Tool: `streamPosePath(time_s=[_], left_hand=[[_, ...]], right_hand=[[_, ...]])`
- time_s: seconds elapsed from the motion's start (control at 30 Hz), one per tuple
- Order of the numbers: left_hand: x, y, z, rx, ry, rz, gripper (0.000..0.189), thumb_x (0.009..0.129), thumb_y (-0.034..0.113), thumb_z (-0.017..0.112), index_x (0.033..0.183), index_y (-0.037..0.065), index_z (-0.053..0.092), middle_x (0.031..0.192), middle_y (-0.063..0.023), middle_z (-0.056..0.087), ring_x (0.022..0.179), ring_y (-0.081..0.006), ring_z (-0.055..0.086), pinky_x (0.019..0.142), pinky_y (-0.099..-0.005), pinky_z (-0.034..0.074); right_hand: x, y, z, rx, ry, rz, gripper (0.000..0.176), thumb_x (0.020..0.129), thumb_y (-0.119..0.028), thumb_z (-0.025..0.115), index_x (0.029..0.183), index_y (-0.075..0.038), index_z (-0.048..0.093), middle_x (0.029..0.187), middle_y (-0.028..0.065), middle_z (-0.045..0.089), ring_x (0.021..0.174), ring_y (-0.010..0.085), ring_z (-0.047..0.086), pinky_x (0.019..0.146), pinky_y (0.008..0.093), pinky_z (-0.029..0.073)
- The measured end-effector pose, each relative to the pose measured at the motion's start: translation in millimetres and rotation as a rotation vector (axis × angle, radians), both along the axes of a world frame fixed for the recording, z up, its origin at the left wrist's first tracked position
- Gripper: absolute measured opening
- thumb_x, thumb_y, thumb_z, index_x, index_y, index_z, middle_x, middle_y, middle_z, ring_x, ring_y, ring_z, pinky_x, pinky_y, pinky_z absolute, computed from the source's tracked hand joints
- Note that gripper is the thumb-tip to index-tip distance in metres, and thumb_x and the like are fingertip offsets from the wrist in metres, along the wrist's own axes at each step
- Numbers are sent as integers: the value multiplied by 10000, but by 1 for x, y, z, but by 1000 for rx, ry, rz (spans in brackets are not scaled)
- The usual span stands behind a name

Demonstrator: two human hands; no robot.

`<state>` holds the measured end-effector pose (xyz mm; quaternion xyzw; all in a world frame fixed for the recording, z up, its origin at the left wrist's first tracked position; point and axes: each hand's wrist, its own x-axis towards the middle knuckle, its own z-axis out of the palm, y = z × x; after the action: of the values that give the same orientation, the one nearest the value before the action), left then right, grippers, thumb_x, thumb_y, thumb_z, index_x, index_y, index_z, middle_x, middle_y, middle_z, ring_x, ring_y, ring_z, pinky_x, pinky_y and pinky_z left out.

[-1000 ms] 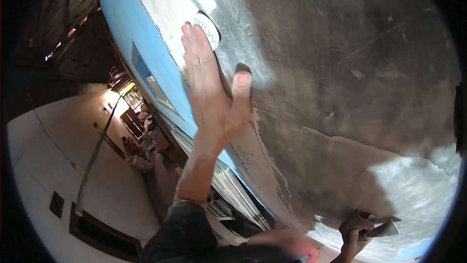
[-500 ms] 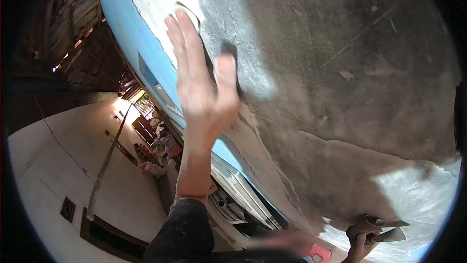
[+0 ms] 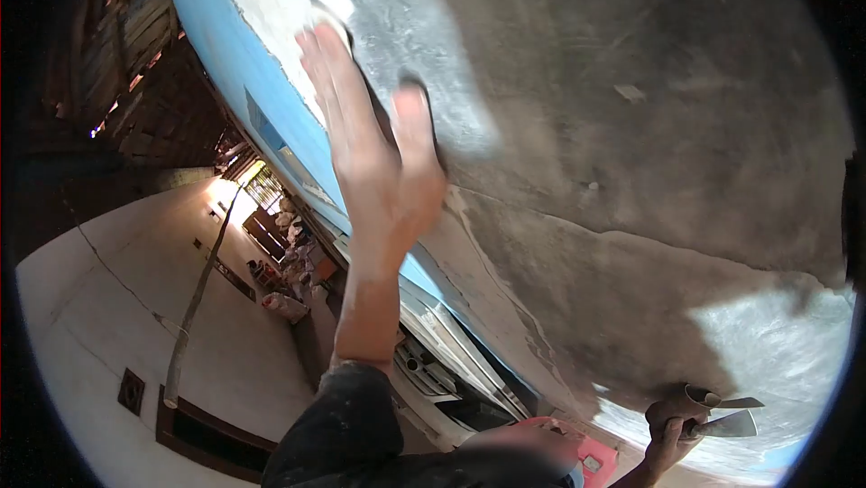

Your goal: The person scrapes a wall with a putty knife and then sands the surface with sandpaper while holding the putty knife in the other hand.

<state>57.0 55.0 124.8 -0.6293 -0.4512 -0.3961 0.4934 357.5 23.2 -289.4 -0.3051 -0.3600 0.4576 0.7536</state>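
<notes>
My left hand (image 3: pixel 383 168) lies flat against the grey wall (image 3: pixel 577 127), back of the hand toward me, fingers stretched and thumb apart. A thin pale curved edge (image 3: pixel 332 12) shows just beyond its fingertips; whatever is under the palm is hidden. Low at the right, my right hand (image 3: pixel 669 445) is closed round the handles of two putty knives (image 3: pixel 727 422), blades pointing right. A brownish rolled piece (image 3: pixel 700 395) sits at the same grip.
Blue-painted wall (image 3: pixel 221 55) borders the grey and white patch. A pink item (image 3: pixel 595 463) and a blurred shape show at the bottom. Pale long boards (image 3: pixel 451 344) lie below the wall. At the left are a white wall (image 3: pixel 99 280), a hanging strip (image 3: pixel 194 312) and a dark frame (image 3: pixel 212 447).
My left hand has slid down along the wall, whose marks now sit higher in view. More of the pink item shows. My right hand still holds the putty knives.
</notes>
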Motion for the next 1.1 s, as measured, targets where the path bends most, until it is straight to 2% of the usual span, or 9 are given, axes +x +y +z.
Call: streamPosePath(time_s=[0.1, 0.27, 0.47, 0.63, 0.7, 0.8, 0.87, 1.0, 1.1], left_hand=[[2, -9, -28, -39, 4, 57, 668, 986, 242, 445, 1465, -118, 150, 1497, -376, 160, 1415, -489, 151, 1159, -500, 146], [1, -12, 19, -1, 97, 62, 618, 991, 204, 434, 1450, -130, 190, 1486, -371, 204, 1402, -476, 216, 1152, -473, 208], [8, -18, -29, -95, -38, 35, 648, 998, 244, 434, 1460, -122, 164, 1501, -370, 155, 1421, -464, 168, 1149, -525, 166], [10, -17, 12, -18, 0, 140, 658, 986, 275, 453, 1459, -108, 204, 1495, -329, 242, 1413, -445, 222, 1143, -551, 155], [10, -17, 9, -9, -7, 167, 664, 986, 283, 451, 1457, -112, 202, 1495, -334, 235, 1415, -446, 215, 1144, -553, 148], [9, -19, -15, -52, -23, 197, 698, 992, 354, 406, 1450, -128, 196, 1498, -345, 211, 1425, -446, 179, 1149, -558, 110], [6, -21, -24, -73, 48, 244, 715, 996, 391, 375, 1447, -135, 196, 1498, -351, 201, 1428, -448, 165, 1149, -561, 94], [14, -27, 33, -119, 2, 286, 769, 998, 458, 341, 1445, -144, 173, 1492, -362, 200, 1431, -437, 166, 1159, -535, 85], [11, -22, 12, -126, -20, 276, 790, 995, 464, 348, 1448, -148, 138, 1505, -361, 155, 1439, -429, 139, 1158, -533, 100]], right_hand=[[-3, -3, 22, 23, -20, 97, 549, 794, -450, 762, 1087, -69, 497, 828, -35, 471, 664, 40, 414, 558, 187, 311], [-5, -6, 23, -26, -7, 113, 625, 769, -478, 778, 1118, -43, 494, 901, -14, 489, 740, 59, 455, 621, 202, 364], [2, -9, 10, -79, -4, 112, 692, 768, -471, 783, 1188, -15, 475, 1046, 15, 502, 933, 94, 486, 797, 238, 410], [-14, -5, 40, 0, 79, -18, 508, 782, -409, 786, 1013, -43, 520, 868, 33, 537, 670, 85, 485, 529, 227, 396], [-13, -6, 41, 1, 83, -4, 514, 778, -408, 788, 1016, -40, 519, 879, 35, 535, 672, 92, 487, 535, 237, 407], [-4, -8, 13, -73, 25, 52, 670, 764, -441, 795, 1194, -33, 483, 1066, 25, 524, 941, 117, 516, 811, 257, 433], [-1, -9, 11, -96, 49, 82, 681, 761, -438, 798, 1202, -32, 476, 1071, 30, 528, 947, 126, 522, 820, 268, 439], [8, -14, -1, -154, 45, 193, 703, 761, -422, 798, 1231, -27, 455, 1096, 44, 527, 970, 140, 522, 835, 286, 448], [4, -13, -2, -132, 56, 146, 710, 764, -411, 795, 1244, -24, 443, 1111, 52, 520, 984, 146, 518, 837, 295, 451]])
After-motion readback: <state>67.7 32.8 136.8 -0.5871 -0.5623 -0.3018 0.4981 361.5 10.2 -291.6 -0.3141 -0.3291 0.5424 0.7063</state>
